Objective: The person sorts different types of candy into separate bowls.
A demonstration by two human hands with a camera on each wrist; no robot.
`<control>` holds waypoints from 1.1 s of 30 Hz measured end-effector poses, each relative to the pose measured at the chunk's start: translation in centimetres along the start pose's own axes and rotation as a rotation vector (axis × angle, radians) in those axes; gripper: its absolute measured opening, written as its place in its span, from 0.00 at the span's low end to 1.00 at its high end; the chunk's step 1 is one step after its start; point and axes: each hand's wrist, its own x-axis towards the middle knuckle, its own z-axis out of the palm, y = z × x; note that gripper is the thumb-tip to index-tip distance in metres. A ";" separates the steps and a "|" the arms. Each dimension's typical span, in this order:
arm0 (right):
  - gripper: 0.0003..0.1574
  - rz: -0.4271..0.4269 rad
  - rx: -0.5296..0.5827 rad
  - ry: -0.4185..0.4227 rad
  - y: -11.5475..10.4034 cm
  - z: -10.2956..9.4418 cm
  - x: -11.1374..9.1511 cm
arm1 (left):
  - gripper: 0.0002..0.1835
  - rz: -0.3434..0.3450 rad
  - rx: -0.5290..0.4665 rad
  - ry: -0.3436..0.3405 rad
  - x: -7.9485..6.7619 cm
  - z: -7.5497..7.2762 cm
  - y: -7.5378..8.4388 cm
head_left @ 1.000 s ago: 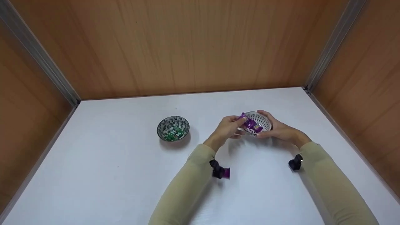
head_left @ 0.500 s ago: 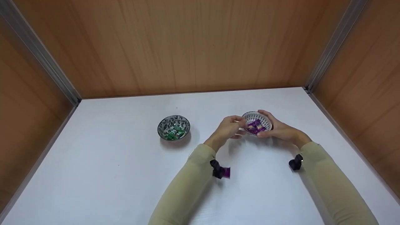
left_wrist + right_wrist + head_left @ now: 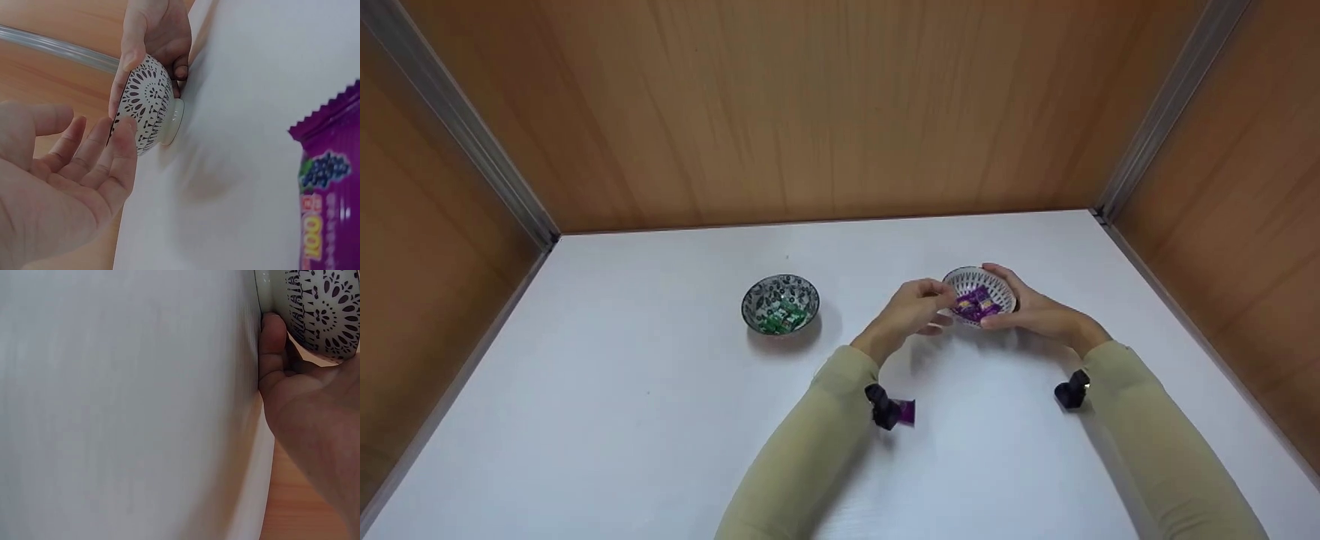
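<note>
In the head view, a small white bowl with a dark pattern (image 3: 976, 277) stands at the right and holds several purple candy packets (image 3: 978, 304). My right hand (image 3: 1035, 313) grips this bowl from its right side, thumb near the front rim and fingers round the back. At the opposite side my left hand (image 3: 911, 309) has its fingertips right at the rim. The left wrist view shows its fingers (image 3: 121, 157) loosely bent against the bowl's outer side, with the thumb apart and nothing held. The right wrist view catches my right hand (image 3: 309, 399) below the bowl's wall.
A second dark-patterned bowl (image 3: 780, 289) with green packets (image 3: 784, 319) stands left of the hands. One purple grape packet (image 3: 907, 412) lies on the white table (image 3: 660, 450) beside my left wrist. Wooden panels (image 3: 825, 112) enclose the table at the back and sides.
A purple packet pinched in my left fingers one second ago has been let go into the white bowl. My right hand keeps its grip on that bowl, and both arms stay nearly in place.
</note>
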 end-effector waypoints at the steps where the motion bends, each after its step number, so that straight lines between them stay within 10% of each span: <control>1: 0.67 -0.003 -0.003 0.001 0.0 0.0 0.0 | 0.09 -0.002 0.003 -0.008 -0.2 0.0 0.0; 12: 0.67 0.013 -0.069 0.030 0.1 -0.2 -0.2 | 0.13 0.067 0.150 -0.231 -3.4 -1.1 1.1; 21: 0.65 -0.001 -0.106 0.034 -0.4 0.2 -0.3 | 0.21 0.131 0.523 -0.377 -6.9 -3.7 -0.9; 33: 0.65 -0.003 -0.089 0.024 -0.3 0.3 -0.3 | 0.24 0.145 0.708 -0.407 -9.6 -6.6 -4.1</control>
